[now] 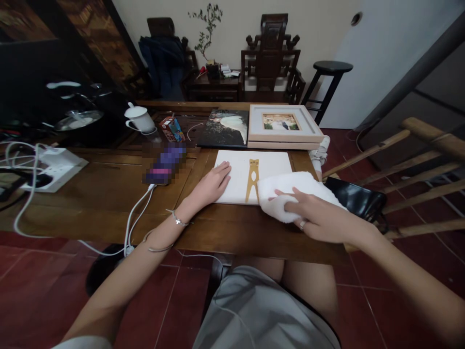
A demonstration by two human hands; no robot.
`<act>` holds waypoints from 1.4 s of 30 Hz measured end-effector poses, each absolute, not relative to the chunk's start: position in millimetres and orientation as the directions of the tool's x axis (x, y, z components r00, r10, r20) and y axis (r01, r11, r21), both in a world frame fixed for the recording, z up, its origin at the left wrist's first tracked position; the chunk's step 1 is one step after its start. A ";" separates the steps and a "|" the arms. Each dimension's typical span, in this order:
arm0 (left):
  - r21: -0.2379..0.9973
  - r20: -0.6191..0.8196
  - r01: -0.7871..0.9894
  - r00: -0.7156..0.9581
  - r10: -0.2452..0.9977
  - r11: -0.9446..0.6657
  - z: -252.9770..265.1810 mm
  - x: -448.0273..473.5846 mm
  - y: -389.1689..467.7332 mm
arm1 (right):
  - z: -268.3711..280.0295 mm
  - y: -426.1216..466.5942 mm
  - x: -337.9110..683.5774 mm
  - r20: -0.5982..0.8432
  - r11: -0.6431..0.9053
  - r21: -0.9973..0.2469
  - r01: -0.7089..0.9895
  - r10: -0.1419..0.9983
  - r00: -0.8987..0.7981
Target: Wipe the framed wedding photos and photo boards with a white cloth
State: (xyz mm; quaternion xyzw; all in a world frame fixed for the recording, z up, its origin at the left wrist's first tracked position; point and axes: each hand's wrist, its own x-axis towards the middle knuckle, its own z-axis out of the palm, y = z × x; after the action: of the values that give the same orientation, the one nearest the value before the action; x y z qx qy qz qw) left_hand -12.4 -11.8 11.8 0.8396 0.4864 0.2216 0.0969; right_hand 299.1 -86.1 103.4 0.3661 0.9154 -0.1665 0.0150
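A white board (238, 167) lies face down on the wooden table (109, 194), with a tan wooden stand piece (252, 181) fixed to its middle. My left hand (212, 185) rests flat on the board's left edge, fingers together. My right hand (319, 218) presses a folded white cloth (290, 191) onto the board's right part. The cloth hides that side of the board.
Behind the board lie a dark photo print (225, 127) and a light framed picture (281, 123) on another frame. A white lidded cup (140, 118), small carton (171, 129), blurred phone (165, 163) with white cable, and power strip (54, 167) sit left. A black bag (354, 198) is right.
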 end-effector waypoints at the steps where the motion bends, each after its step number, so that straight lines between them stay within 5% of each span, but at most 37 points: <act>1: 0.381 0.279 0.772 0.430 0.859 -0.510 12.0 -12.4 -12.0 | 102.2 -77.1 297.1 -0.139 0.677 -0.280 0.681 0.673 -0.726; 7: 0.373 0.278 0.779 0.424 0.862 -0.503 11.8 -12.8 -12.5 | 98.8 -10.3 289.0 -0.083 0.665 -0.198 0.720 0.720 -0.689; 17: 0.347 0.278 0.781 0.443 0.853 -0.519 11.7 -14.9 -12.1 | 96.0 59.0 289.4 -0.015 0.582 -0.348 0.735 0.780 -0.625; 27: 0.347 0.258 0.789 0.440 0.860 -0.507 12.1 -13.6 -11.8 | 90.2 -30.9 289.2 -0.022 0.659 -0.187 0.729 0.739 -0.673; 35: 0.335 0.252 0.798 0.436 0.864 -0.501 14.4 -12.1 -13.6 | 114.3 -95.1 297.2 -0.201 0.660 -0.264 0.703 0.676 -0.709; 42: 0.347 0.259 0.792 0.434 0.863 -0.502 13.9 -12.6 -12.6 | 94.8 -48.0 292.4 -0.053 0.638 -0.351 0.685 0.717 -0.695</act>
State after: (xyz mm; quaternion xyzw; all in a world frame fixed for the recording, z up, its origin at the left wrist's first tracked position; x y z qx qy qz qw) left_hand -12.6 -12.6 13.9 0.8422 0.4913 0.2046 0.0868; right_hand 292.4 -48.0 94.8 0.3877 0.9039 -0.1748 -0.0454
